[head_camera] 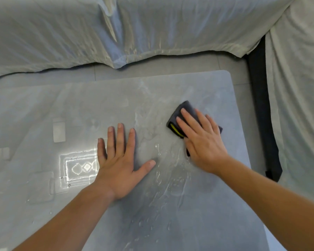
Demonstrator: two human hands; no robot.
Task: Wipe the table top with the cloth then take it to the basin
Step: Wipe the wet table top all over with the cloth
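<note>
The cloth [187, 113] is dark grey with a bright yellow stripe near one edge, and it looks folded. It lies on the far right part of the grey table top [43, 109], close to the rounded corner. The right hand [201, 140] lies flat and open on top of the cloth, fingers spread, pressing it down. The left hand [120, 160] is open too, palm down on the bare table, just beside the cloth hand. Shiny wet streaks [163, 182] and drops sit between and below the hands. A pale sheet [80, 33] covers the furniture behind the table.
</note>
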